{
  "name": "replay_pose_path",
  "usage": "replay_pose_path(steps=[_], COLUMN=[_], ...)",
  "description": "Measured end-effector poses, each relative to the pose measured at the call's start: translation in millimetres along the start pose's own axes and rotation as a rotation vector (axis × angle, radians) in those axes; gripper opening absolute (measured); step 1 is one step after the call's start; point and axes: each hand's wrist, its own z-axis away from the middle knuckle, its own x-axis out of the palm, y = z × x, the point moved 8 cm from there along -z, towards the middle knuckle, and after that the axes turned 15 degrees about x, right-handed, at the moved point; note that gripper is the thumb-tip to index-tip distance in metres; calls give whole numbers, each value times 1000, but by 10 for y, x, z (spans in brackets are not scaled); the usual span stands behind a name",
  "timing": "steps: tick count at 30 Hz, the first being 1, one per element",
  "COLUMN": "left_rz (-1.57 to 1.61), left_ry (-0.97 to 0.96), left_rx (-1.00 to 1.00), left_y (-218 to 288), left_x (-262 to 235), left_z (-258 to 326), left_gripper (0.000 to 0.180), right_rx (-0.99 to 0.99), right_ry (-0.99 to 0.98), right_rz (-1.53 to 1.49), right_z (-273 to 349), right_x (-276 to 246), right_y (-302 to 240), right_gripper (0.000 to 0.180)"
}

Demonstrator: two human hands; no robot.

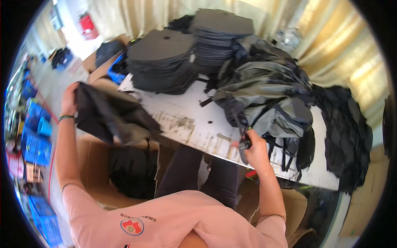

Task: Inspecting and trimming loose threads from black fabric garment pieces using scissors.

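My left hand (pixel 69 99) is raised at the left, fingers closed on the edge of a black fabric piece (pixel 109 113). The fabric hangs out over the table's front left edge, blurred by motion, with a greyish side showing. At the front edge of the white table (pixel 178 124), my right hand (pixel 256 149) is wrapped round dark-handled scissors (pixel 245 143); their blades are hard to make out against the straps behind. Just beyond that hand lies a heap of grey-and-black sewn bag pieces (pixel 264 87) with loose straps.
Two tall stacks of dark flat panels (pixel 163 45) stand at the table's back. More black fabric (pixel 345 132) drapes over the right end. A cardboard box (pixel 93 165) holding black pieces sits below the table at left. Blue crates (pixel 36 144) line the floor farther left.
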Motion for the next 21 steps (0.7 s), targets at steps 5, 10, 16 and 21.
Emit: replay_pose_path(steps=[5,10,16,21], left_rz=[-2,-776,-109,121], left_ry=[340,147,-1037,-1506], left_rx=[262,610,213,123], left_y=[56,340,19,-85], left_x=[-1003,132,3128,4651], left_z=[-1012,-812,1367,3130], left_gripper=[23,36,17,45], right_rx=[140,227,336,300], right_ry=[426,755,582,536], right_rz=[31,138,214,-17], right_z=[-282,-405,-766,-770], right_x=[-1073,-1948,-2167,-1945], right_y=[621,1102,1652,1649], right_gripper=[37,36,46,34])
